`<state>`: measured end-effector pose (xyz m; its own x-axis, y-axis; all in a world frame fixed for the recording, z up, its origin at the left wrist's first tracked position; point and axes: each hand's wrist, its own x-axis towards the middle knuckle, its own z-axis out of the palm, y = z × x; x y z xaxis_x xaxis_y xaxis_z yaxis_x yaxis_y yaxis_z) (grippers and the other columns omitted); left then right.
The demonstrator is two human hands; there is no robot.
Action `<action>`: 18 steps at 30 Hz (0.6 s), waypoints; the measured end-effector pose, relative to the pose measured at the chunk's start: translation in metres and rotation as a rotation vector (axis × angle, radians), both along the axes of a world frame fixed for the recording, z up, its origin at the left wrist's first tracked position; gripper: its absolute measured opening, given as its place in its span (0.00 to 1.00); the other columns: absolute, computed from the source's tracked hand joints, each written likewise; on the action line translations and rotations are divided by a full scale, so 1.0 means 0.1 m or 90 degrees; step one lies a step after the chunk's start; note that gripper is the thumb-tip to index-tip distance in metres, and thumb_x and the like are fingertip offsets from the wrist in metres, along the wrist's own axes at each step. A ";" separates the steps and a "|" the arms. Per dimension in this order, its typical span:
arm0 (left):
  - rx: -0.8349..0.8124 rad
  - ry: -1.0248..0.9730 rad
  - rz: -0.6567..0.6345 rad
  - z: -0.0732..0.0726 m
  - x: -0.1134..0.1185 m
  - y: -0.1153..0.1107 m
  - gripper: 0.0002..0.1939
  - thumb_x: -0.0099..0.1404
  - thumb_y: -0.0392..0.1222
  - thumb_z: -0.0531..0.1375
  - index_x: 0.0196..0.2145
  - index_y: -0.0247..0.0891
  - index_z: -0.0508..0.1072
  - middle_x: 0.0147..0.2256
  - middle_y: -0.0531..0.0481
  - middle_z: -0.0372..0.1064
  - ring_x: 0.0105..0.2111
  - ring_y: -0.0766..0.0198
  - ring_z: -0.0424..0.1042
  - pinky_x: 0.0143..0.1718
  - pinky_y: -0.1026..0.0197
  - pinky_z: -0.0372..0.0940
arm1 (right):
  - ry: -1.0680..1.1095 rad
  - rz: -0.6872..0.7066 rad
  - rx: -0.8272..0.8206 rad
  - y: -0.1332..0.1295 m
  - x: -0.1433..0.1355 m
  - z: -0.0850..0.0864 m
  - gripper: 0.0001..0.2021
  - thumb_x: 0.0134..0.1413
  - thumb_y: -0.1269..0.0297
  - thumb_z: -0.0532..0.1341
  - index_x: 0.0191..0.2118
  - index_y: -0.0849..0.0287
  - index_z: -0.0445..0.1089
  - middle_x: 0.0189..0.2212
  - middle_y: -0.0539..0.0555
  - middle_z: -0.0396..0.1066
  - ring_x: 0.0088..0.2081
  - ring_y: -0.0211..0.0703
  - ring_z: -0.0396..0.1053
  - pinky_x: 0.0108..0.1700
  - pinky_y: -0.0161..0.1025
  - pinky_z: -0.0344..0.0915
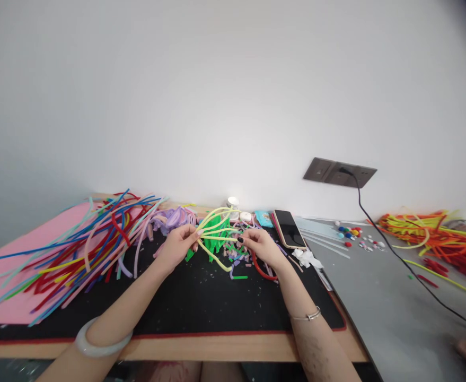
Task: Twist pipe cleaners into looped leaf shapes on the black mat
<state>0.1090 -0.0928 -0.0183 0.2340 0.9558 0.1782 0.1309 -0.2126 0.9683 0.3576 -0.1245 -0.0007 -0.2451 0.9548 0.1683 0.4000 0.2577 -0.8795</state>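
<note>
Pinching yellow stems (pixel 217 231), I clamp my fingers on them: left hand (pixel 183 244) at the gathered end, right hand (pixel 258 245) on one strand; green strips (pixel 217 245) lie just beyond my fingertips, a phone (pixel 289 229) rightward.

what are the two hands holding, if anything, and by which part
Pale yellow strips: the left hand pinches them where they bunch together, and the right hand appears to pinch one toward its other end.

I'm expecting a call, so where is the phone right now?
In the head view, the phone lies right of the right hand, between a light-blue packet and pale strips.
</note>
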 end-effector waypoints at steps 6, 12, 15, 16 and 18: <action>0.049 0.043 0.085 -0.05 -0.10 0.11 0.14 0.59 0.49 0.55 0.22 0.37 0.62 0.16 0.57 0.61 0.18 0.68 0.60 0.24 0.65 0.55 | 0.005 -0.125 0.025 0.02 0.14 0.04 0.12 0.50 0.61 0.57 0.21 0.61 0.60 0.15 0.45 0.56 0.19 0.32 0.53 0.23 0.31 0.51; 0.075 0.106 0.086 -0.06 0.03 0.03 0.13 0.60 0.48 0.54 0.23 0.38 0.62 0.16 0.57 0.62 0.18 0.68 0.61 0.24 0.65 0.55 | -0.038 -0.205 0.185 -0.10 -0.14 0.14 0.08 0.52 0.66 0.55 0.25 0.61 0.65 0.19 0.48 0.64 0.22 0.35 0.59 0.27 0.32 0.55; 0.109 0.116 0.040 -0.04 0.13 -0.07 0.12 0.61 0.46 0.53 0.23 0.38 0.62 0.17 0.57 0.63 0.19 0.67 0.63 0.25 0.65 0.56 | -0.164 -0.060 0.181 -0.18 -0.42 0.12 0.07 0.52 0.68 0.56 0.29 0.59 0.70 0.24 0.50 0.71 0.25 0.37 0.65 0.31 0.33 0.57; 0.120 0.123 0.024 -0.03 0.16 -0.10 0.12 0.61 0.45 0.52 0.23 0.38 0.62 0.17 0.57 0.62 0.19 0.67 0.63 0.25 0.65 0.56 | -0.205 -0.035 0.180 -0.20 -0.50 0.09 0.06 0.52 0.68 0.56 0.30 0.59 0.71 0.26 0.50 0.72 0.27 0.38 0.67 0.33 0.33 0.58; 0.139 0.137 0.000 -0.02 0.20 -0.14 0.11 0.61 0.43 0.52 0.23 0.38 0.62 0.18 0.57 0.62 0.20 0.68 0.63 0.26 0.65 0.56 | -0.264 -0.025 0.168 -0.23 -0.64 0.01 0.06 0.52 0.68 0.56 0.29 0.58 0.71 0.25 0.51 0.73 0.28 0.39 0.68 0.32 0.33 0.57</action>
